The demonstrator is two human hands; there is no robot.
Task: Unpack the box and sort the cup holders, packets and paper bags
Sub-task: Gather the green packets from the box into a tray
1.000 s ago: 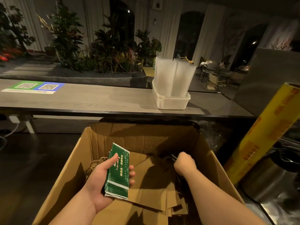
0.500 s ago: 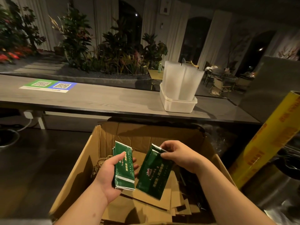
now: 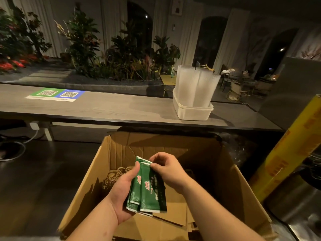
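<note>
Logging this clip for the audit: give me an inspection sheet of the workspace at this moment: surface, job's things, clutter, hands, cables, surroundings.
Surface: grey counter behind the open cardboard box.
Job's things: green packets stacked above the box; flat cardboard pieces and brown loops inside it.
Clutter: white tub of clear stacked plastic, QR sign, yellow wrap roll.
Hands: left hand holds the packets; right hand pinches their top edge.
Cables: white cable on the dark floor, left.
Surroundings: plants, dim room.

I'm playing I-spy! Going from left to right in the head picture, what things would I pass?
Red flowers → QR code sheet → green packets → white tub → yellow roll.
</note>
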